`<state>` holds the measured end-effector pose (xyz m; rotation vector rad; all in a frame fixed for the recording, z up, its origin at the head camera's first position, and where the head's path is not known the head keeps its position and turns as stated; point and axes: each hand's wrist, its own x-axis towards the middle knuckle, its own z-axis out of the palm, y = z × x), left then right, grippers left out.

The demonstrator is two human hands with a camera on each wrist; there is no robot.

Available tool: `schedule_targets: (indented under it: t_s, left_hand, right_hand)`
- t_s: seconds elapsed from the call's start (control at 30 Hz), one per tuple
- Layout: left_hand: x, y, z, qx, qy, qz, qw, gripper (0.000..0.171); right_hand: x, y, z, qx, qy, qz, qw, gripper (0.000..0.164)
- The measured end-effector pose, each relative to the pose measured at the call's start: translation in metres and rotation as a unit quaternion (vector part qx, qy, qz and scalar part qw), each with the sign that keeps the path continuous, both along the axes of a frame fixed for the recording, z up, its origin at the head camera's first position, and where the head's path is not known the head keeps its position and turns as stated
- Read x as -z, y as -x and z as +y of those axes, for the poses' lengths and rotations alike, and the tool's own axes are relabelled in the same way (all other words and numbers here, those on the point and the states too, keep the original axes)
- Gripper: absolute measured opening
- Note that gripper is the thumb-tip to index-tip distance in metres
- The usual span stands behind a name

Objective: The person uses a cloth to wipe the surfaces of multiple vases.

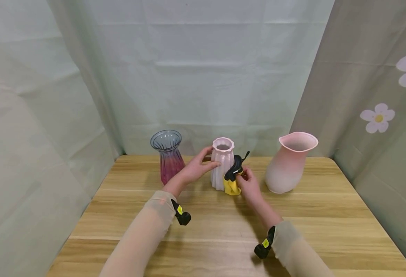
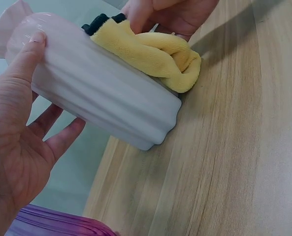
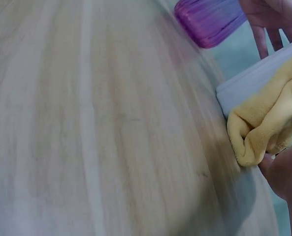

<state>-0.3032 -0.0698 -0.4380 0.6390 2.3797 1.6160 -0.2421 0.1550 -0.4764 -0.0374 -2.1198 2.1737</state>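
A small white fluted vase (image 1: 218,173) with a scalloped rim stands upright in the middle of the table. My left hand (image 1: 196,168) holds it near the top from the left, thumb across the front and fingers behind, as the left wrist view shows (image 2: 13,123). A yellow and black plush cloth (image 1: 232,187) lies bunched against the vase's right side. My right hand (image 1: 249,187) grips this cloth from the right, fingers partly hidden in its folds. In the right wrist view, the yellow cloth (image 3: 254,118) touches the vase's lower wall (image 3: 239,91).
To the left stands a ribbed glass vase (image 1: 169,165), blue-grey at the top and purple-pink below. A larger pink and white vase (image 1: 286,169) with a flared lip stands on the right. Curtains (image 1: 206,77) hang behind the wooden table (image 1: 209,234).
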Motion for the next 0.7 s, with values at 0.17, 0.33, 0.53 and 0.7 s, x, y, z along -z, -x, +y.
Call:
schedule_targets:
  t_s: [0.17, 0.33, 0.53, 0.7]
  left_hand:
    - [0.001, 0.000, 0.001, -0.003, 0.002, -0.002, 1.0000, 0.074]
    - [0.001, -0.001, 0.001, -0.004, 0.008, 0.003, 1.0000, 0.074]
    - [0.000, -0.002, 0.001, -0.003, 0.009, 0.007, 0.9999, 0.073]
    - [0.000, -0.001, 0.001, -0.003, 0.007, 0.010, 0.9999, 0.072]
  right_hand:
    - [0.008, -0.001, 0.001, -0.005, -0.004, 0.014, 1.000, 0.029]
    - [0.029, 0.012, 0.001, 0.004, 0.026, 0.022, 0.999, 0.027]
    - [0.027, 0.013, 0.000, 0.018, 0.039, 0.024, 0.999, 0.025]
    - [0.008, 0.016, 0.000, 0.019, 0.041, 0.032, 0.998, 0.026]
